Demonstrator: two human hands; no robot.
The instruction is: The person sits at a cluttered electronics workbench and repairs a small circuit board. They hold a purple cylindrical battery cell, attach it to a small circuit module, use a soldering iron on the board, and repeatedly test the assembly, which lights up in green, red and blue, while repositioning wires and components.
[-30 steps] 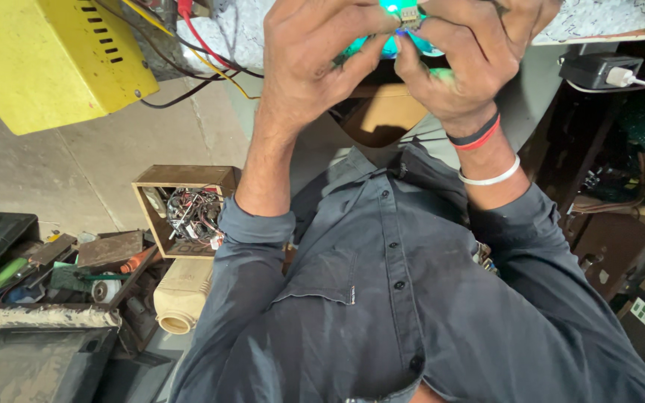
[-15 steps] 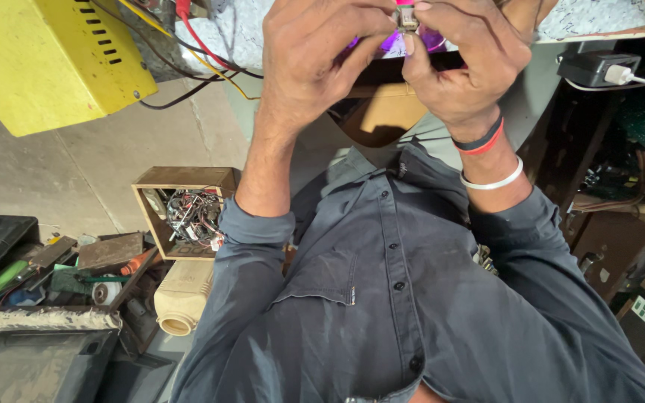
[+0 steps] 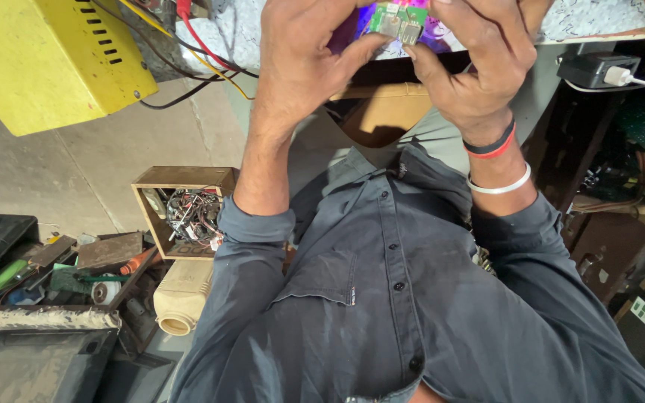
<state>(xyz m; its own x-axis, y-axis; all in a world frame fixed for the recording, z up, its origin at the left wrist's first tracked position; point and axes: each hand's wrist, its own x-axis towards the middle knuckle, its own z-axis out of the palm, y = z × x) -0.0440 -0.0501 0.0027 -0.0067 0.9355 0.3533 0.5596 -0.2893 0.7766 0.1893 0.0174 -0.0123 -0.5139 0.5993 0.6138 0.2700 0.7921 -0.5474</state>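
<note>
Hands up at the top edge: left hand (image 3: pixel 300 67) and right hand (image 3: pixel 479 67) both pinch a small green circuit board (image 3: pixel 397 19) between thumbs and fingertips, held by its edges so the metal sockets face the eyes. Purple light glows behind it. Below left, a yellow vented metal box (image 3: pixel 46 60) trails red and yellow wires, and an open wooden box (image 3: pixel 181 213) holds tangled wiring.
</note>
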